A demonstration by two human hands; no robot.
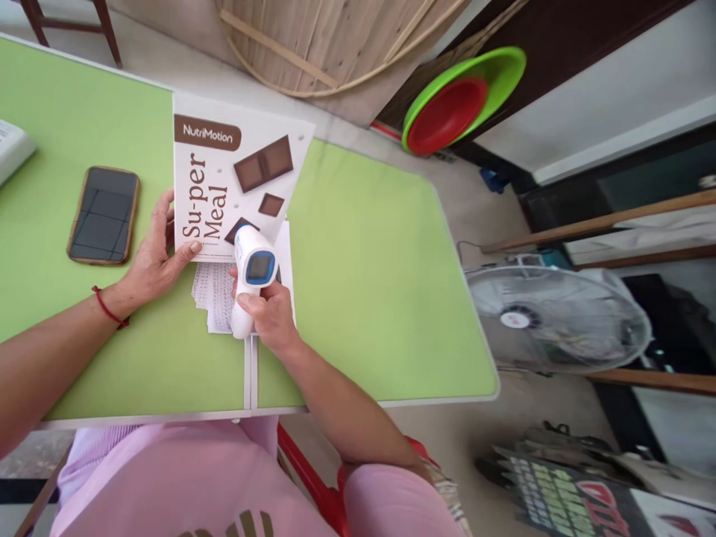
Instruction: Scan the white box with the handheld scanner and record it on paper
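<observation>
My left hand point(162, 257) grips the lower left edge of a white box point(209, 183) printed "NutriMotion Su-per Meal" with chocolate pieces, its thumb on the front face. A red string bracelet circles that wrist. In my right hand point(274, 313) is a white infrared thermometer point(244, 298) with a blue-rimmed screen, held upright by the handle. The thermometer's head overlaps the box's lower right corner; I cannot tell whether they touch. Beneath the box, printed papers point(215, 294) lie on the table, partly hidden by the box and my right hand.
A phone point(104, 215) lies on the green folding table point(380, 283), left of my left hand. Part of a white object point(12, 149) shows at the left edge. Beyond the table stand a fan point(559, 319), green point(506, 74) and red point(447, 115) basins, and a round wooden panel point(335, 37).
</observation>
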